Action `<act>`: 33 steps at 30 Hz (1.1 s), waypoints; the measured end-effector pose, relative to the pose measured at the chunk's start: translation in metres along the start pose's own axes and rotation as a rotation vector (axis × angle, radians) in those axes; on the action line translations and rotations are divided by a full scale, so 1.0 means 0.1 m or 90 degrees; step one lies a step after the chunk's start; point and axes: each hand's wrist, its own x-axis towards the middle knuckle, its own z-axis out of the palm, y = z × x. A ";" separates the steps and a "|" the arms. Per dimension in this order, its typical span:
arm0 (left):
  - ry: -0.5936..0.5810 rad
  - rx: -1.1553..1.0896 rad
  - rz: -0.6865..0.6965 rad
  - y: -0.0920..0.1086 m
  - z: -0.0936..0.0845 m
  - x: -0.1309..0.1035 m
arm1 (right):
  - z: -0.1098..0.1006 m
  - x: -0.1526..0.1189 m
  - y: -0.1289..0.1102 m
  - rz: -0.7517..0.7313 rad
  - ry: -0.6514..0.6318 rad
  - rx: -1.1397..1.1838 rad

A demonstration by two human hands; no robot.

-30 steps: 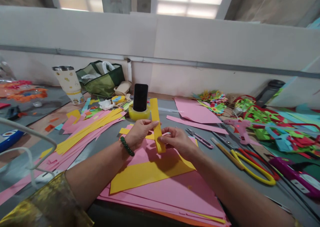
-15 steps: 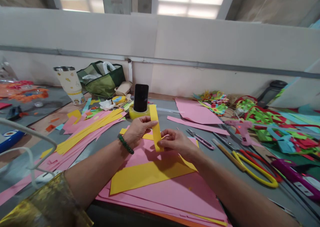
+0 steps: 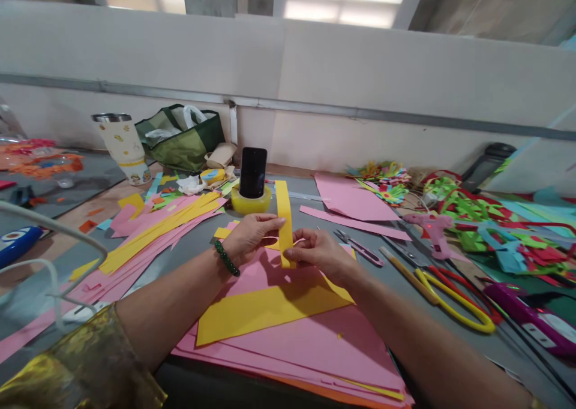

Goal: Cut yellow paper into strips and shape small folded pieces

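A narrow yellow paper strip [image 3: 284, 208] stands nearly upright between my hands. My left hand [image 3: 251, 237], with a green bead bracelet at the wrist, pinches its left edge near the middle. My right hand [image 3: 321, 254] grips the strip at its lower end between thumb and fingers. Below them lies a wider yellow paper piece [image 3: 265, 313], slanting across a stack of pink paper sheets [image 3: 310, 343]. More yellow paper shows behind my fingers, partly hidden.
A phone [image 3: 252, 172] leans upright in a yellow tape roll [image 3: 250, 200]. To the right lie thread snips [image 3: 360, 248], yellow-and-red-handled scissors [image 3: 454, 301], a pink glue gun [image 3: 432, 229] and green paper scraps. Cut strips [image 3: 166, 229], a tumbler [image 3: 122, 148] and a white cable [image 3: 58, 301] are left.
The yellow strip has shifted slightly right and become more upright. Both hands still pinch it. The whole view has moved a little.
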 end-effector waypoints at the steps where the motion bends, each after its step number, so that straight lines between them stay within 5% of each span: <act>1: 0.006 -0.002 0.002 -0.01 -0.01 0.01 | 0.00 0.00 0.00 0.006 -0.002 -0.002; 33: 0.024 -0.012 0.038 0.00 -0.01 0.02 | 0.08 -0.01 0.03 0.014 -0.033 -0.012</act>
